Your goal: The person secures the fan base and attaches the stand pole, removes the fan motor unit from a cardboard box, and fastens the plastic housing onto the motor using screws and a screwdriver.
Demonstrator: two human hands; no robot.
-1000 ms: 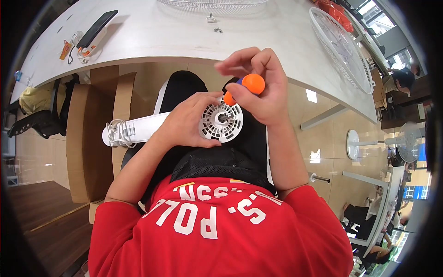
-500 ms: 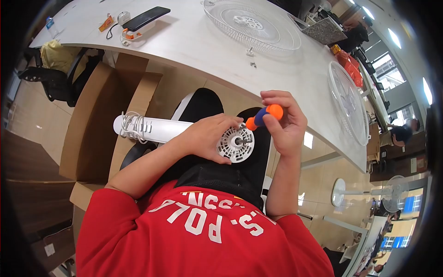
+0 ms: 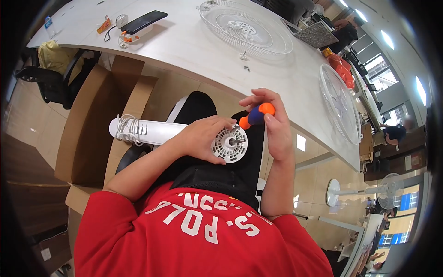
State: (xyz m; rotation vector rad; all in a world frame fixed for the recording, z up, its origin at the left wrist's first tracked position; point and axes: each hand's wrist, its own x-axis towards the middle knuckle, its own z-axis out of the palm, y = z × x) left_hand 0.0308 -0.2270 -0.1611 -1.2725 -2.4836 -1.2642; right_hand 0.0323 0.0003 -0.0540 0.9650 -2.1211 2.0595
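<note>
My left hand point(image 3: 203, 138) is closed round the white motor housing point(image 3: 230, 154) of a fan, whose round slotted face has a metal shaft at its centre. A white fan body point(image 3: 161, 132) runs left from my hand, with a white cord point(image 3: 129, 129) coiled round its far end. In my right hand point(image 3: 276, 131) is a screwdriver point(image 3: 256, 115) with an orange and blue handle, gripped between thumb and fingers. It slants down to the upper rim of the slotted face; its tip is hard to make out beside my left fingertips. The housing rests over my lap.
On the white table point(image 3: 184, 46) lie a round fan grille point(image 3: 265, 39), small parts point(image 3: 244, 56) and a phone point(image 3: 144, 22). Another grille point(image 3: 339, 104) leans at the table's right edge. An open cardboard box point(image 3: 87, 124) stands at left; a standing fan point(image 3: 333, 192) is at right.
My right-hand fingers have shifted round the screwdriver handle, reaching further left over it. The screwdriver stays at the housing's upper rim. The whole view has shifted slightly.
</note>
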